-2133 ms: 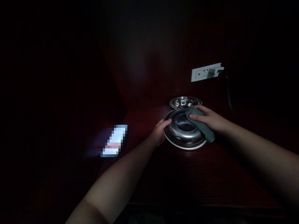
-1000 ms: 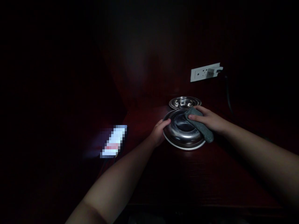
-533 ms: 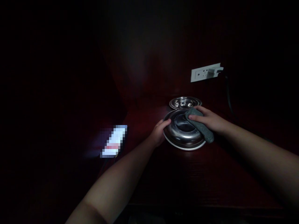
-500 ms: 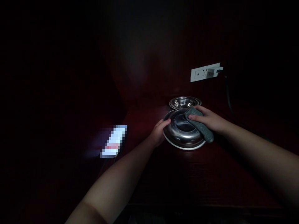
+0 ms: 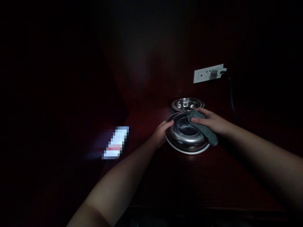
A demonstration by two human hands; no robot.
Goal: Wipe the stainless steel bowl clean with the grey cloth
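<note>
Head cam: steel bowl [image 5: 189, 142], underside up, has dipped slightly over desk [image 5: 196, 183], well behind front edge; L hand [image 5: 162, 134] grips rim, R hand [image 5: 211, 121] pinches cloth [image 5: 204, 130] against it, so contact seems kept.

Dk red table [image 5: 213, 181] w/ 1 metal bowl stack [image 5: 186, 103] at back.

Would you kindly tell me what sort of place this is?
Probably a dim indoor room, perhaps in a home: there is a wall socket, a dark red surface and a hand-held metal bowl.
</note>
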